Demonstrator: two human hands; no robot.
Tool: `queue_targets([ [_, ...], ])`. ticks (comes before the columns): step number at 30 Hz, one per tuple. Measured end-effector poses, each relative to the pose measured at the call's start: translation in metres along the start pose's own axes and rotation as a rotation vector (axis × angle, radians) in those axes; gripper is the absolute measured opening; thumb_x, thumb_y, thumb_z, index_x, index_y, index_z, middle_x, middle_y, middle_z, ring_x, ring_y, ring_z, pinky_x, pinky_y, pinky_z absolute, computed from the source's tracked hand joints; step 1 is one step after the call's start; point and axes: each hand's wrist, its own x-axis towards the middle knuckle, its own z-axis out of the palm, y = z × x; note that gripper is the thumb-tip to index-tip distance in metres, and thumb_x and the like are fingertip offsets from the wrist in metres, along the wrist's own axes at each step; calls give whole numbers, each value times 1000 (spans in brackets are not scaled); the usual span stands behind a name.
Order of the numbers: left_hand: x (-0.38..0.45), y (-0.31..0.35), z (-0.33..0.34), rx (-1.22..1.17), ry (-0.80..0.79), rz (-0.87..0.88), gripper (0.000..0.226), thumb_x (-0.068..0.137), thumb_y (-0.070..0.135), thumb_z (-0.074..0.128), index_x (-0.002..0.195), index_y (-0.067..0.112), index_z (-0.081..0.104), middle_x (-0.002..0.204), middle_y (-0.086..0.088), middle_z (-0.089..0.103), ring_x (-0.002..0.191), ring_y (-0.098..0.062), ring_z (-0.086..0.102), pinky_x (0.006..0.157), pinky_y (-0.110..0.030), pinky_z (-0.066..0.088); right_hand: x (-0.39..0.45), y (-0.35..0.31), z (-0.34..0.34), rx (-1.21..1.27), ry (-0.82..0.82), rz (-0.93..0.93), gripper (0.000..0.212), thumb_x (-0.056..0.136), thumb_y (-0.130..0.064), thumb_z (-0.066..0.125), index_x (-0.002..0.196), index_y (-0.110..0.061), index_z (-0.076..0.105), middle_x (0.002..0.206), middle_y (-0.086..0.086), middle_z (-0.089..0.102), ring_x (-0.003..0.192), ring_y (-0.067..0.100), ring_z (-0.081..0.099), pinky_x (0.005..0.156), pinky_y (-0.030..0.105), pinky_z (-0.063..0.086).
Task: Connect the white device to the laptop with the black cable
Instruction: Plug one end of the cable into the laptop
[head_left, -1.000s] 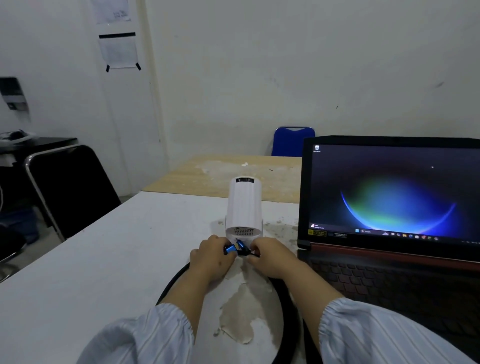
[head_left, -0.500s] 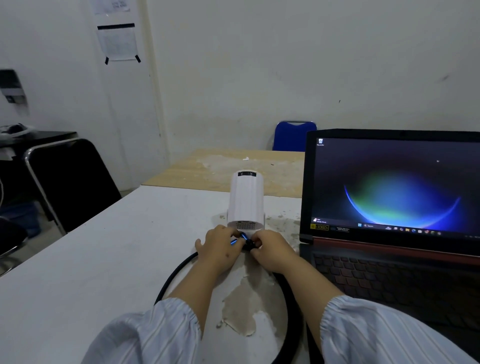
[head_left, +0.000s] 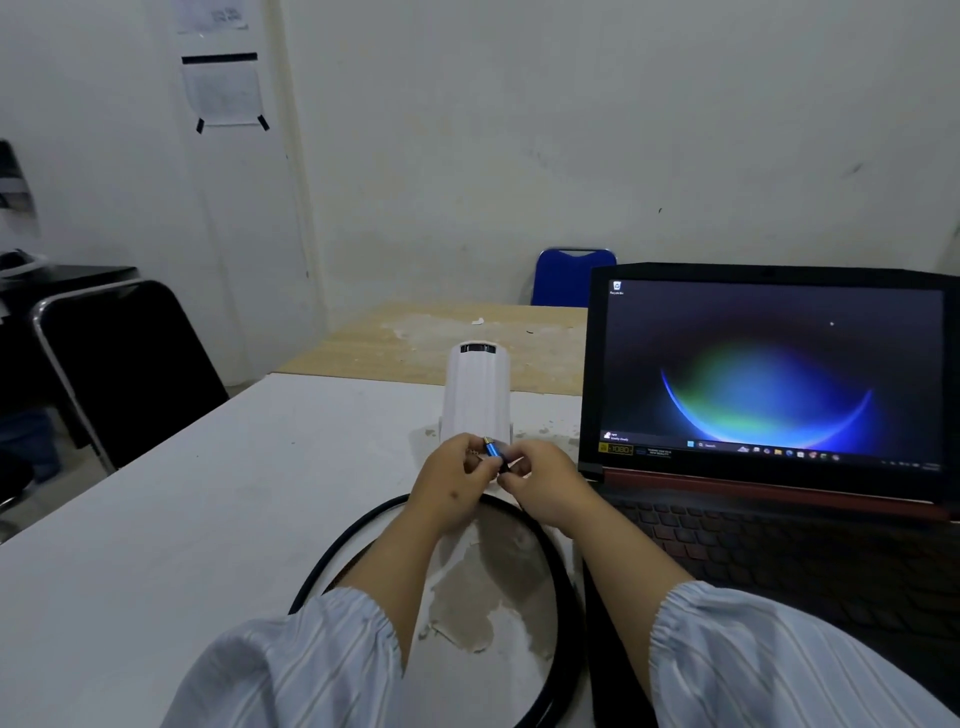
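The white device (head_left: 477, 395), a ribbed cylinder lying lengthwise, rests on the white table (head_left: 171, 519) left of the open black laptop (head_left: 769, 374). Just in front of the device's near end, my left hand (head_left: 453, 483) and my right hand (head_left: 540, 483) both pinch the blue metal plug (head_left: 493, 451) of the black cable (head_left: 550, 561). The plug points up and toward the device, a little short of it. The cable loops back on the table under my forearms. The device's near face is mostly hidden by my hands.
A black chair (head_left: 124, 364) stands at the table's left side. A bare wooden table (head_left: 452, 338) adjoins the far edge, with a blue chair (head_left: 571, 275) behind it. A patch of peeled surface (head_left: 483, 592) lies between my arms.
My hands have lifted slightly and turned the blue plug, which now shows more fully and points up toward the device. The camera tilted up a little.
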Motion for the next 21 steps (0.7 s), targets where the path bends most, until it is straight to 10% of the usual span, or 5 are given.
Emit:
queue_targets([
  [6,-2,10,4,-72,-42,73,10,90,14,54,98,11,59,105,-25,67,93,-36,64,83,-44,52,0,1,-6,10,23,29,11,86,-19,59,82,-18,49,67,-5,47,73,18,47,70,32,40],
  [12,5,13,10,-123,-161,49,25,94,7,44,114,6,59,99,-15,62,84,-21,53,73,-26,42,-5,5,-15,167,14,75,26,86,-19,60,109,-7,58,74,4,57,65,18,54,67,38,53],
  [21,5,14,18,-233,-353,-20,34,97,7,35,117,22,58,107,-15,63,90,-22,56,88,-37,45,-8,17,-27,172,-44,40,21,88,-9,57,108,-13,63,77,4,59,63,12,53,52,22,47],
])
